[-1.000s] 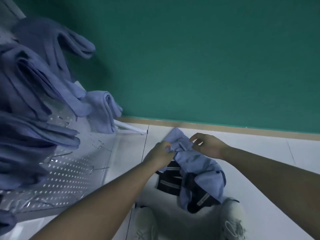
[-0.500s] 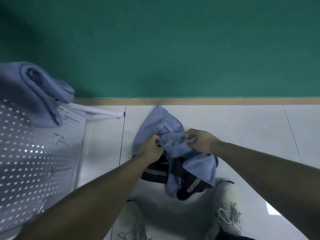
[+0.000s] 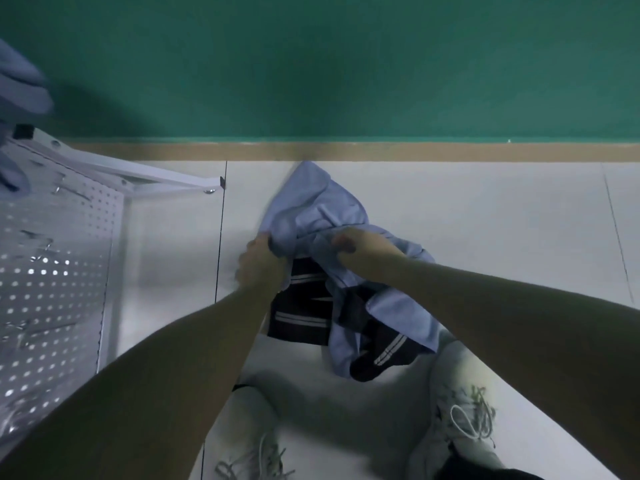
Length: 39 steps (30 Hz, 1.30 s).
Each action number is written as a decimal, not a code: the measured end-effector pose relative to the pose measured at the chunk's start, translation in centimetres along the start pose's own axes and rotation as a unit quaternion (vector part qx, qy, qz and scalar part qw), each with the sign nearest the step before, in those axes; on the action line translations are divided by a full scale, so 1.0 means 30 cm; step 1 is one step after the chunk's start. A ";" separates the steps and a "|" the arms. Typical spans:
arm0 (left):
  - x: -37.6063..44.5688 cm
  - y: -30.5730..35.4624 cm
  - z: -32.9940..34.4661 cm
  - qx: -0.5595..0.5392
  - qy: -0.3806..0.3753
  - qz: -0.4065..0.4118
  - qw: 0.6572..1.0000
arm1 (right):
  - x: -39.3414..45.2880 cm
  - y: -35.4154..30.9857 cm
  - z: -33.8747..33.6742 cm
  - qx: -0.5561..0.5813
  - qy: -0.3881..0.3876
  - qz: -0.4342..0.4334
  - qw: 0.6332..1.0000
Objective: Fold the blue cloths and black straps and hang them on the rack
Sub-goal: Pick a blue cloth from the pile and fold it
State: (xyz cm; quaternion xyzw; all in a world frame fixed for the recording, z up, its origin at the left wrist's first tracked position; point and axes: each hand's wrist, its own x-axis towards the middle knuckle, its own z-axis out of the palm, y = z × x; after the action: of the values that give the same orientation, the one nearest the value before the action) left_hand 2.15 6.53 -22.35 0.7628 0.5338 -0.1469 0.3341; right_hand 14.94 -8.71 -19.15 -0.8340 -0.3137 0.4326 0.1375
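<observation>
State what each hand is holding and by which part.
Both grip the blue cloth by its bunched upper edge: left hand at the left, right hand at the right.

The scene is dim and cool-toned — the green wall (image 3: 346, 64) darkens toward its upper corners. Soft shadow pools on the floor (image 3: 485, 209) below the hands and around the shoes (image 3: 460, 410). Small bright glints dot the perforated rack (image 3: 52, 271). Motion blur smears the blue cloth (image 3: 311, 202) — wide-angle bending curves the edges.
</observation>
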 end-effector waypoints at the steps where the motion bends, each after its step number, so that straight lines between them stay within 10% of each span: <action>1: 0.000 -0.002 0.003 -0.007 -0.008 0.020 1.000 | 0.007 -0.002 0.002 -0.011 0.004 -0.005 1.000; 17: -0.373 0.188 -0.415 -0.123 0.043 0.304 0.944 | -0.312 -0.239 -0.306 0.061 0.118 -0.149 0.980; 39: -1.186 0.308 -0.949 -0.253 0.060 0.462 0.848 | -1.139 -0.578 -0.573 0.143 0.253 -0.283 0.914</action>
State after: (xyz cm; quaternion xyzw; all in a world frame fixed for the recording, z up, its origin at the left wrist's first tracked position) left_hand -6.96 -1.89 22.48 0.8179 0.1573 0.2109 0.5117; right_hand 7.17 -16.68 21.35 -0.7635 -0.4261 0.1908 0.4462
